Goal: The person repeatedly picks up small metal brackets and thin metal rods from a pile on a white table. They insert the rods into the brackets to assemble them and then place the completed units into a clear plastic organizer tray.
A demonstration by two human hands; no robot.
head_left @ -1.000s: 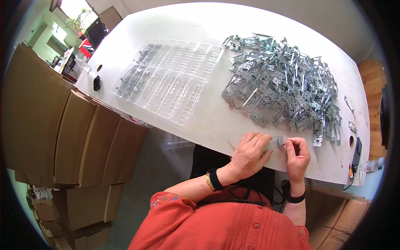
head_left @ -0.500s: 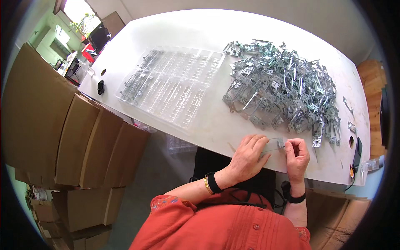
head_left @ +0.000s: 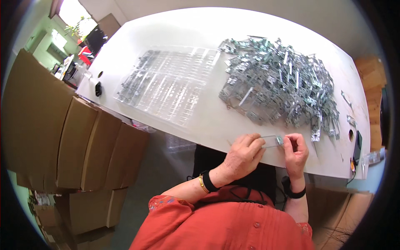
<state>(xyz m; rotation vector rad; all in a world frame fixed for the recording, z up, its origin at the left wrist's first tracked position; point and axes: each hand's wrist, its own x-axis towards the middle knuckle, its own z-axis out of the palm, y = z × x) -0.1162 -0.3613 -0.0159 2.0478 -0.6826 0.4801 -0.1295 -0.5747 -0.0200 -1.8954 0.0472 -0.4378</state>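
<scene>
My left hand [head_left: 243,155] and my right hand [head_left: 296,151] are close together at the near edge of the white table [head_left: 208,33]. Between them they hold a small clear plastic piece [head_left: 271,141] with a bit of grey metal at its right end. My left fingers pinch its left end, my right fingers its right end. Just beyond my hands lies a big heap of silvery metal clips [head_left: 279,85]. To the left of the heap rests a clear plastic compartment tray [head_left: 168,85], some of its slots filled with metal parts.
Several brown cardboard boxes [head_left: 71,137] are stacked along the table's left side. A black phone [head_left: 357,147] lies at the right edge near a round cable hole [head_left: 349,134]. A few loose metal pieces [head_left: 346,99] sit at the far right. Another clear tray [head_left: 180,143] shows under the table.
Both hands stay at the same spot on the table's near edge, still working the small clear piece between them. The fingers shift slightly; nothing else has moved.
</scene>
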